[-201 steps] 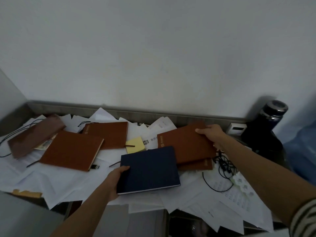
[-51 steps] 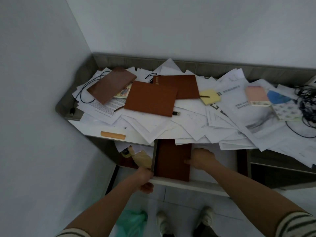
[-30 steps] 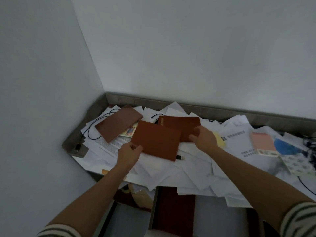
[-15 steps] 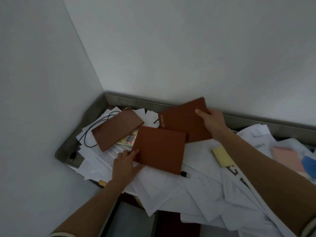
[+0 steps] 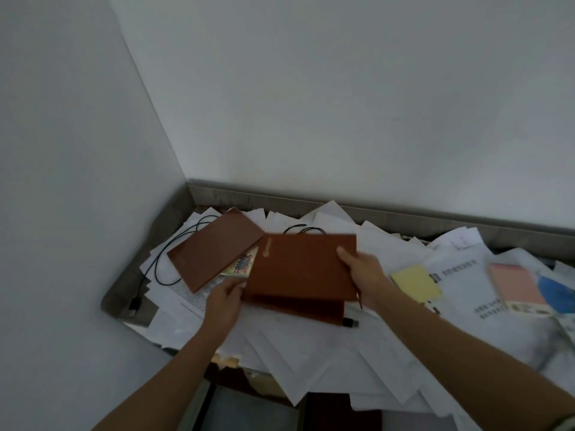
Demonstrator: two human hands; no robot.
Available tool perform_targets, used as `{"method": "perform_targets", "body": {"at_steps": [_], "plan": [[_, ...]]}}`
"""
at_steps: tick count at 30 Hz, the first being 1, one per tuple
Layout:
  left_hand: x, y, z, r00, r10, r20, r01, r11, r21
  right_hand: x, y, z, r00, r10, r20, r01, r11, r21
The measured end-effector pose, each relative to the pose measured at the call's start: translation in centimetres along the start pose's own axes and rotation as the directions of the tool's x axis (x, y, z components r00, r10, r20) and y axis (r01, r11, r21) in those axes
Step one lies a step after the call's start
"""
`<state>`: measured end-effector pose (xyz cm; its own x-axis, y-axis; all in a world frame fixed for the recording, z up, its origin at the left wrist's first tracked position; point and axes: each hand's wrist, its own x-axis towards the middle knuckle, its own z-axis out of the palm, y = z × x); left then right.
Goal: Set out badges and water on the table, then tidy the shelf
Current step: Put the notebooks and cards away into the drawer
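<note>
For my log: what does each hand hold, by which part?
Right hand grips the upper notebook by its right edge. Left hand touches the lower notebook at its left edge; grip unclear.

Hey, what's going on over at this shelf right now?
A person is tidying a shelf buried in loose papers. The right hand grips the top notebook, laid over the lower notebook, whose left edge the left hand holds. A third notebook lies untouched to the left, on the papers. A yellow pad sits to the right.
</note>
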<state>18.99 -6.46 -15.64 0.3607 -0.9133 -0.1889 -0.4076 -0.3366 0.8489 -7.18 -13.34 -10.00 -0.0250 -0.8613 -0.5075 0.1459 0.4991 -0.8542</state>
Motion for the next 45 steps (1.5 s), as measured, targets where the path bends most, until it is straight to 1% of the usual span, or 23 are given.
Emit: {"method": "perform_targets", "body": {"at_steps": [1, 2, 4, 5, 7, 8, 9, 10, 11, 13, 16, 20, 24, 25, 30, 36, 38, 40, 41, 42, 43, 44, 45], "plan": [[0.1, 0.4, -0.3, 0.997, -0.074, -0.007, 0.072, 0.988, -0.136, 0.2, 1.7, -0.1, 0.999, 0.001, -0.04, -0.004, 0.998, -0.066], [0.2, 0.7, -0.4, 0.994, -0.113, 0.003, 0.111, 0.975, -0.191, 0.4, 3.0, -0.3, 0.997, -0.024, -0.075, 0.012, 0.988, -0.157], [0.2, 1.1, -0.4, 0.991, -0.127, 0.046, 0.134, 0.972, -0.192, 1.2, 4.0, -0.6, 0.988, -0.119, -0.103, 0.062, 0.898, -0.436], [0.1, 1.4, -0.2, 0.986, -0.144, 0.078, 0.158, 0.964, -0.214, 1.5, 3.8, -0.8, 0.984, -0.159, -0.075, 0.084, 0.801, -0.593], [0.3, 2.0, -0.2, 0.961, -0.244, 0.134, 0.276, 0.897, -0.344, 2.1, 3.0, -0.8, 0.984, -0.179, -0.021, 0.079, 0.531, -0.844], [0.8, 2.3, -0.3, 0.934, -0.314, 0.17, 0.357, 0.822, -0.445, 2.3, 2.7, -0.7, 0.98, -0.197, -0.011, 0.069, 0.396, -0.916], [1.3, 2.5, -0.5, 0.898, -0.388, 0.206, 0.435, 0.716, -0.547, 2.5, 2.6, -0.7, 0.975, -0.223, 0.002, 0.072, 0.305, -0.95], [1.9, 2.6, -0.8, 0.864, -0.445, 0.237, 0.485, 0.607, -0.63, 2.6, 2.7, -0.7, 0.967, -0.253, 0.019, 0.091, 0.276, -0.957], [2.4, 2.6, -1.1, 0.836, -0.481, 0.263, 0.511, 0.509, -0.693, 2.7, 2.9, -0.8, 0.963, -0.267, 0.038, 0.12, 0.296, -0.948], [3.6, 2.2, -1.6, 0.802, -0.52, 0.294, 0.519, 0.364, -0.774, 2.9, 3.4, -0.8, 0.96, -0.266, 0.086, 0.175, 0.336, -0.925], [4.7, 1.3, -1.9, 0.774, -0.564, 0.288, 0.506, 0.276, -0.817, 3.4, 3.7, -0.9, 0.966, -0.236, 0.107, 0.181, 0.32, -0.93], [5.4, 0.7, -2.9, 0.777, -0.572, 0.262, 0.49, 0.288, -0.823, 4.0, 3.6, -1.3, 0.967, -0.229, 0.112, 0.187, 0.343, -0.921], [5.9, 1.0, -4.4, 0.781, -0.622, 0.052, 0.354, 0.373, -0.858, 4.2, 3.5, -1.5, 0.965, -0.236, 0.11, 0.189, 0.344, -0.92], [6.0, 1.3, -4.6, 0.787, -0.616, 0.035, 0.335, 0.379, -0.863, 4.2, 3.6, -1.6, 0.964, -0.24, 0.112, 0.191, 0.34, -0.921], [6.4, 1.9, -6.4, 0.819, -0.57, 0.063, 0.275, 0.294, -0.915, 4.4, 3.6, -1.7, 0.961, -0.247, 0.122, 0.202, 0.334, -0.921], [5.9, 3.5, -8.2, 0.882, -0.464, 0.087, 0.248, 0.299, -0.922, 4.2, 3.2, -1.7, 0.965, -0.23, 0.122, 0.194, 0.319, -0.928], [5.2, 4.4, -9.2, 0.907, -0.41, 0.101, 0.22, 0.254, -0.942, 4.0, 2.7, -1.6, 0.969, -0.217, 0.118, 0.177, 0.278, -0.944], [3.9, 5.4, -9.8, 0.93, -0.346, 0.125, 0.215, 0.235, -0.948, 3.6, 1.9, -1.3, 0.954, -0.279, 0.105, 0.164, 0.198, -0.966], [3.2, 6.0, -9.9, 0.941, -0.305, 0.145, 0.226, 0.248, -0.942, 3.2, 1.3, -1.0, 0.929, -0.357, 0.097, 0.18, 0.209, -0.961], [2.3, 6.6, -9.8, 0.949, -0.273, 0.158, 0.237, 0.287, -0.928, 2.8, 0.7, -0.5, 0.903, -0.422, 0.079, 0.219, 0.294, -0.93], [1.5, 7.2, -9.4, 0.955, -0.235, 0.181, 0.254, 0.332, -0.909, 2.3, -0.2, -0.1, 0.898, -0.436, 0.057, 0.277, 0.461, -0.843], [0.9, 7.4, -8.9, 0.958, -0.206, 0.201, 0.268, 0.388, -0.882, 1.8, -1.1, 0.5, 0.936, -0.351, 0.032, 0.282, 0.691, -0.666], [0.2, 7.5, -8.2, 0.955, -0.188, 0.23, 0.292, 0.446, -0.846, 1.3, -1.8, 1.0, 0.983, -0.176, 0.061, 0.185, 0.888, -0.421]]}}
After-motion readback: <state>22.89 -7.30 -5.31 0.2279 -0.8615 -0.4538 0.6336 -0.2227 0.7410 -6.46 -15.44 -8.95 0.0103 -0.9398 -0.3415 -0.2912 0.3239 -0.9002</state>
